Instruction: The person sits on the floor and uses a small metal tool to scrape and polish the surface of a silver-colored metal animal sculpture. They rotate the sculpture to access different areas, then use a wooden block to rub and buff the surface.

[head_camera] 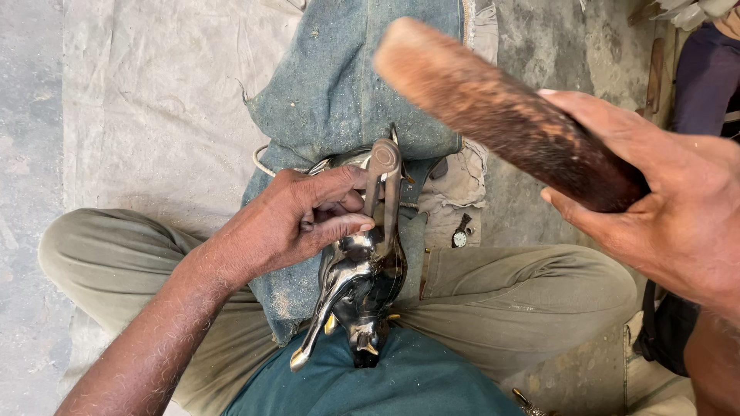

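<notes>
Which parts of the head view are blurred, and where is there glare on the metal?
In the head view, the wooden block in the right hand is smeared by motion blur, mostly at its far end; the left hand and the punch it holds are sharp; bright glare sits on the shiny metal figure; daylight is soft, shadows weak.

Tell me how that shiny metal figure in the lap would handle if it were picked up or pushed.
The metal figure looks solid and rigid, so probably heavy for its size. Its polished, mirror-like surface suggests it may be slippery in a bare grip. It rests on soft denim cloth with the left hand steadying it, so, rounded as it is, it would likely rock or tip if pushed.
</notes>
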